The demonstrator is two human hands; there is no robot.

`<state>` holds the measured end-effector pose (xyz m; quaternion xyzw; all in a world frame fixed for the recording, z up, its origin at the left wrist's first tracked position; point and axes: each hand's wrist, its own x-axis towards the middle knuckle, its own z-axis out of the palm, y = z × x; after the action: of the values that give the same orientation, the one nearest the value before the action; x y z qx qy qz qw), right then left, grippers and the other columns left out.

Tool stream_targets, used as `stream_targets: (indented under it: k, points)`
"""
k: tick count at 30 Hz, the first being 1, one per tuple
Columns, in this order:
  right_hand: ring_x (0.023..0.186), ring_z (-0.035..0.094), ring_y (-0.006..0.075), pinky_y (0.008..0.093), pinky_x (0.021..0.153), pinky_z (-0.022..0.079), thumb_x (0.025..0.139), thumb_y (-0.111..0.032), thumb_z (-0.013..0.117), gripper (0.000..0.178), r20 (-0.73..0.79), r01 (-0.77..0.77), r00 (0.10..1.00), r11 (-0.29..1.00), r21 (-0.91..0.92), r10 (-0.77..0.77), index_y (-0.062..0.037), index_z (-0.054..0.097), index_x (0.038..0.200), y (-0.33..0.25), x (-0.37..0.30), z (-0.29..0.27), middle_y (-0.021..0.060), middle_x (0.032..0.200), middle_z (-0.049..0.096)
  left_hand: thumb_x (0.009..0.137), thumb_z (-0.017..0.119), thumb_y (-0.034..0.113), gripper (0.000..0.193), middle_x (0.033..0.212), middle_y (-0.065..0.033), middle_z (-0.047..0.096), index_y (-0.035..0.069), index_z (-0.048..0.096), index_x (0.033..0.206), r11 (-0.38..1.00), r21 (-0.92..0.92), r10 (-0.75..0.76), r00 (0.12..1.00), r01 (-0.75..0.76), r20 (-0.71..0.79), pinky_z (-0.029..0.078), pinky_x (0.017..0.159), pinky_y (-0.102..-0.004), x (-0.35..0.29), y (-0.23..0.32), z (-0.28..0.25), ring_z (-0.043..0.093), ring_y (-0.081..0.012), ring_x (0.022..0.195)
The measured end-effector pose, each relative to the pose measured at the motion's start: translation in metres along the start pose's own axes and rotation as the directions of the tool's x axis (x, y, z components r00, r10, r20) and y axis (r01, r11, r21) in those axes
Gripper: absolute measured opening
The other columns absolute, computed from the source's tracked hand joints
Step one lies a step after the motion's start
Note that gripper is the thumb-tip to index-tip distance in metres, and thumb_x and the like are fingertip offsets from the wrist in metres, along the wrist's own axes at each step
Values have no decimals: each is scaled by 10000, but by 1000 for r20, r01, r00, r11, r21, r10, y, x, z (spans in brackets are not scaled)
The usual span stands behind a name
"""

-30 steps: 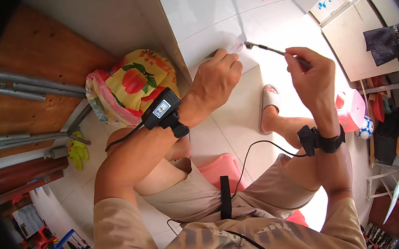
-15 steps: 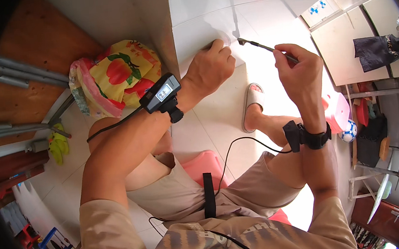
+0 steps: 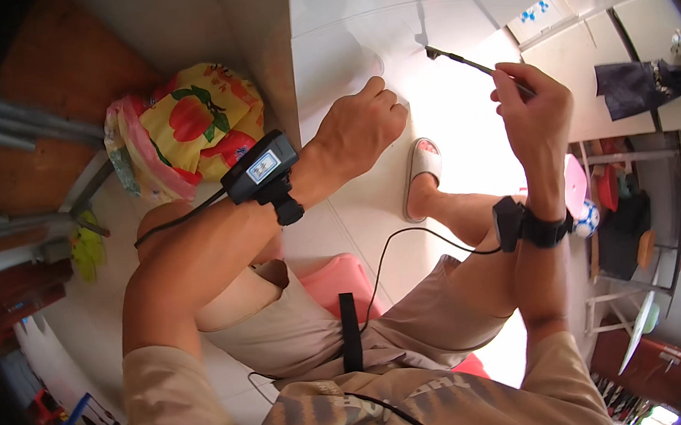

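Observation:
My right hand [image 3: 537, 107] pinches a thin dark stick-like tool [image 3: 470, 63] with a small dark head at its far end. That head is close to a glossy pale panel [image 3: 341, 52], which carries the tool's dark shadow or reflection; whether they touch I cannot tell. To the left, my left hand [image 3: 361, 128] is closed in front of the same panel, back of the hand up. Its fingertips are curled out of sight, and what they hold, if anything, is hidden. Each wrist wears a black strapped device, the left one [image 3: 261, 169] with a small pale label.
A yellow bag with red fruit print [image 3: 196, 120] stands left of my left forearm. I sit on a pink stool [image 3: 339, 282]. Cables run from the wrist devices across my lap. At the right are a blue-and-white ball [image 3: 585, 220] and a hanging dark cloth [image 3: 632, 94].
My right hand and the tool have shifted right and slightly up, the tool's head moving away from my left hand. The left hand has moved slightly right and down. The view has shifted a little.

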<state>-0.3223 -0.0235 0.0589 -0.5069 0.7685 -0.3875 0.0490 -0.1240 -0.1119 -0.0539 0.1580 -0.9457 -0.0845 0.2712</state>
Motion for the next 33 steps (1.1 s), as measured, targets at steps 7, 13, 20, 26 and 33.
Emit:
stream_targets:
  k: [7, 13, 20, 26, 33]
  points:
    - [625, 681, 135, 258, 583, 526, 908, -147, 684, 212, -146, -43, 988, 999, 14, 45, 25, 751, 1013, 6, 10, -20, 124, 737, 730, 726, 611, -31, 126, 1003, -115, 680, -24, 642, 848, 997, -75, -34, 994, 26, -106, 566, 711, -361, 4, 3, -11, 619, -294, 933]
    - [652, 693, 140, 252, 604, 534, 920, -130, 662, 230, -6, -134, 991, 987, 91, 135, 61, 735, 1024, -12, 3, -7, 129, 753, 728, 718, 603, -59, 138, 969, -107, 671, -24, 634, 847, 999, -42, -32, 987, 26, -159, 560, 718, -370, 6, -4, -13, 614, -298, 929]
    - [645, 689, 140, 249, 608, 535, 919, -138, 672, 235, 70, -135, 989, 990, 42, 132, 64, 733, 1023, -9, 4, -4, 127, 753, 727, 722, 601, -62, 187, 982, -111, 652, -20, 633, 901, 997, -71, -37, 982, 25, -186, 553, 754, -375, 10, -6, -7, 593, -310, 977]
    - [633, 682, 143, 248, 594, 526, 912, -124, 671, 220, -50, -153, 986, 985, 75, 157, 61, 738, 1011, 4, 11, -14, 129, 757, 726, 745, 601, -31, 195, 951, -114, 653, -26, 634, 938, 1000, -10, 18, 976, -21, -216, 549, 778, -360, 13, -7, -4, 591, -313, 966]
    - [646, 691, 148, 253, 600, 526, 926, -117, 660, 221, -159, -101, 981, 991, 88, 114, 68, 730, 1025, 2, 9, -22, 134, 762, 728, 719, 633, -8, 95, 868, -90, 634, 12, 629, 812, 998, 34, 49, 982, -43, -185, 547, 790, -307, 15, -10, -7, 576, -245, 995]
